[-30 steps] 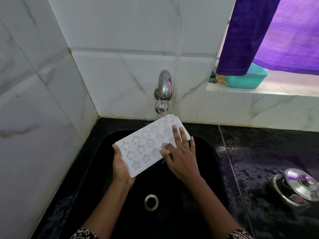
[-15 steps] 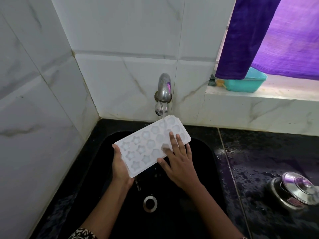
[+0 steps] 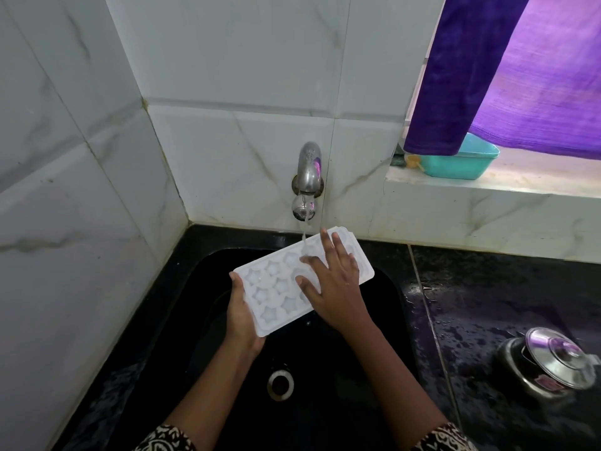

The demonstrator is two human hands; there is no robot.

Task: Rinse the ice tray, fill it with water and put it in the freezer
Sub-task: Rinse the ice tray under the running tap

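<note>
Right hand (image 3: 335, 288): fingers spread, laid flat on the tray's far half.
Left hand (image 3: 242, 317): grips the near short end, thumb on the rim.
Ice tray (image 3: 276, 284): white, star and round moulds, held over the black sink (image 3: 383, 320), far end beneath the tap (image 3: 309, 177).
Water stream (image 3: 305, 234): thin, landing beside the right fingers.
Step in hand, I judge: rinsing.
Next move calls for taking the palm off and holding the tray level so the moulds fill.
Nearby: drain (image 3: 280, 384); lidded steel pot (image 3: 553, 362) on the wet counter.
</note>
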